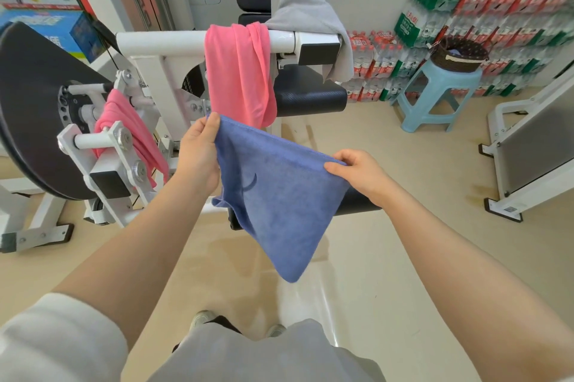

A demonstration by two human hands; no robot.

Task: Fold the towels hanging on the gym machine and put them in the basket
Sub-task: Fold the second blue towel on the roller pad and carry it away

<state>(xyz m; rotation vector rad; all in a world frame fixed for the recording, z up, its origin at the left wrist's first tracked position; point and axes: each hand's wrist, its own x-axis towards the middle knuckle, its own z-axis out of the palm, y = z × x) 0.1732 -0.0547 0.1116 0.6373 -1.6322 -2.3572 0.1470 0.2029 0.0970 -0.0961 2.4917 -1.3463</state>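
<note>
1. Head cam, looking down: I've got the blue towel [279, 195] up in the air in front of me, over the floor [388, 241] and just short of the gym machine [174, 49]. It's folded over and hangs down to a point.
2. My left hand [198, 158] pinches the top left corner, thumb on the front of the cloth. My right hand [357, 173] pinches the top right edge. The hands are apart, with the top edge pulled fairly straight between them.
3. On the machine: a pink towel [239, 77] is draped over the white horizontal bar, a grey towel [310, 21] hangs off the bar's right end, and a second pink towel [124, 123] is bunched on the lower left bracket.
4. The basket [459, 55] sits on a light blue stool [435, 92] well off to the right, in front of stacked packs of bottled water [484, 2].
</note>
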